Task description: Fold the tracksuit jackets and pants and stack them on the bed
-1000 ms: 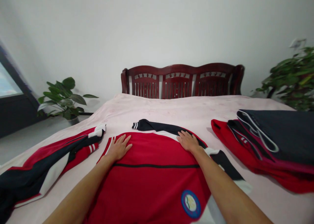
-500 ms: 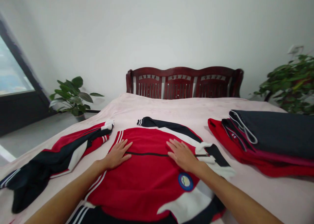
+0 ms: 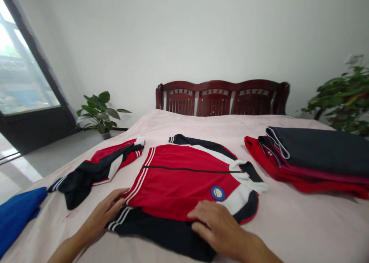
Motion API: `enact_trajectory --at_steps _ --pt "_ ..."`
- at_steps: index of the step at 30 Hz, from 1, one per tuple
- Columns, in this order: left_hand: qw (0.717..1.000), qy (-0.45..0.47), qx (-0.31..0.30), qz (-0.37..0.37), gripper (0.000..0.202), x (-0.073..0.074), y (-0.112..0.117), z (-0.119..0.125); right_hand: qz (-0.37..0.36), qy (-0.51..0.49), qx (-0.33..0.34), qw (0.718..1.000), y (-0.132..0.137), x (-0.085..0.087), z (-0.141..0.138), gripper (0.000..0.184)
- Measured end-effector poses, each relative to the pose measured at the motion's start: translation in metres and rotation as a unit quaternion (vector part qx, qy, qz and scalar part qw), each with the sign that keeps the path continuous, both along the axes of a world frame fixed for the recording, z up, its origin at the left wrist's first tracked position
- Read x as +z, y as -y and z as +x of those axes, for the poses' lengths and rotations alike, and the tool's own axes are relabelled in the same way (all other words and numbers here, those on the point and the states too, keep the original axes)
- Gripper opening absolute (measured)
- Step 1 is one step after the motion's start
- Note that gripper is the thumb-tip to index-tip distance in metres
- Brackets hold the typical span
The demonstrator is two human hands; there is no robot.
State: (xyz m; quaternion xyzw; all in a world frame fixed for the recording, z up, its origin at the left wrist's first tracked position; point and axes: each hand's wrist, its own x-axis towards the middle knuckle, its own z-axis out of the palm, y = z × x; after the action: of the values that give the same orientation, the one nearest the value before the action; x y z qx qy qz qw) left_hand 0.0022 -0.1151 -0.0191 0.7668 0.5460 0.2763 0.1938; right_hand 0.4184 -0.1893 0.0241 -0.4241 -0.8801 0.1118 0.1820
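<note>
A red, navy and white zip jacket (image 3: 178, 182) lies spread on the bed, its hem at the left and its collar at the right. A round blue badge (image 3: 218, 193) sits on its chest. My left hand (image 3: 108, 209) is at the near corner of the striped hem, fingers stretched over the edge, the thumb side partly hidden. My right hand (image 3: 216, 226) lies over the jacket's near side, by the navy sleeve (image 3: 161, 230), fingers bent a little and thumb apart from them. Neither hand lifts any cloth.
Another similar jacket (image 3: 100, 165) lies crumpled at the left, with a blue garment (image 3: 20, 215) nearer me. Folded clothes (image 3: 319, 151) are stacked on the right of the pink bed sheet (image 3: 291, 220). A wooden headboard (image 3: 215, 98) and potted plants (image 3: 99, 111) stand beyond.
Both hands have moved from the middle of the red jacket toward its near edge. The view has shifted left, bringing the blue garment into sight. The jacket still lies flat.
</note>
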Motion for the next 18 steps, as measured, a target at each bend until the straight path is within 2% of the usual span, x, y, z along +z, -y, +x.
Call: enact_trajectory --at_steps 2,4,5,7,8,10,13,14,16,18 --pt "0.999 0.035 -0.006 -0.013 0.042 0.001 0.021 -0.003 0.027 0.024 0.039 0.999 0.024 -0.017 -0.018 0.042" --pt "0.998 0.058 -0.02 -0.026 0.042 -0.001 0.036 -0.004 0.061 0.058 0.03 0.996 0.034 -0.04 -0.03 0.057" --pt "0.997 0.062 -0.024 -0.031 0.042 -0.003 0.041 -0.004 0.077 0.072 0.017 0.994 0.035 -0.05 -0.033 0.054" --pt "0.997 0.064 -0.02 -0.031 0.041 -0.008 0.045 -0.004 0.099 0.082 -0.011 0.992 0.034 -0.06 -0.035 0.032" --pt "0.997 0.067 -0.01 -0.029 0.04 -0.011 0.045 -0.004 0.102 0.075 -0.023 0.992 0.033 -0.06 -0.034 0.023" --pt "0.995 0.084 0.03 -0.041 0.042 -0.016 0.038 -0.006 0.096 0.041 -0.033 0.994 0.032 -0.053 -0.032 0.019" --pt "0.984 0.103 0.125 -0.077 0.054 -0.016 0.019 -0.005 0.077 0.007 0.024 0.997 0.037 -0.039 -0.027 0.019" --pt "0.98 0.102 0.148 -0.083 0.054 -0.014 0.012 -0.003 0.071 0.013 0.06 0.996 0.039 -0.037 -0.026 0.018" --pt "0.977 0.106 0.157 -0.095 0.047 -0.006 0.0 0.006 0.059 0.036 0.113 0.991 0.043 -0.036 -0.023 0.013" --pt "0.97 0.148 0.15 -0.119 0.037 0.003 -0.008 0.018 0.047 0.054 0.121 0.99 0.046 -0.037 -0.023 0.009"
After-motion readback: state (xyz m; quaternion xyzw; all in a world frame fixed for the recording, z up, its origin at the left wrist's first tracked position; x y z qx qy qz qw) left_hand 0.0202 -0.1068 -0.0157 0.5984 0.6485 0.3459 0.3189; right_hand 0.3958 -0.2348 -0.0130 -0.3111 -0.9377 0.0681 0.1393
